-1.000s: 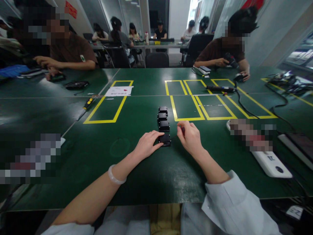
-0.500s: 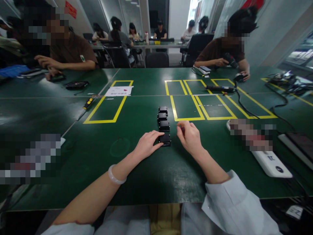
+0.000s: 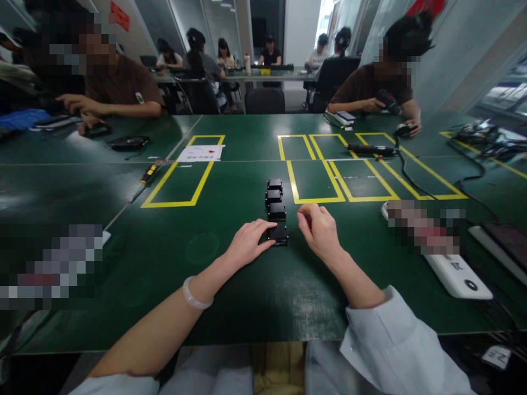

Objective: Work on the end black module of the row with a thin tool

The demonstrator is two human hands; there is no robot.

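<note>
Pinch grip, narrow: our left hand (image 3: 247, 240), on the left side of the near block (image 3: 278, 233), frame centre. Our right hand (image 3: 323, 230): fingers drawn together, seemingly on a thin dark tool (image 3: 293, 231) aimed at the block's right side; contact unclear. Step, we judge: work on that side; next move calls for a still block and true alignment. Block: flat, one end facing frame right; near square, so we cannot tell its long axis. Beyond: three more blocks (image 3: 273, 196) in file.

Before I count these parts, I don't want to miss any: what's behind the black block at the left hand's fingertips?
Three more black blocks, lined up on the green tabletop. Their far sides, and anything small there, are hidden.
</note>
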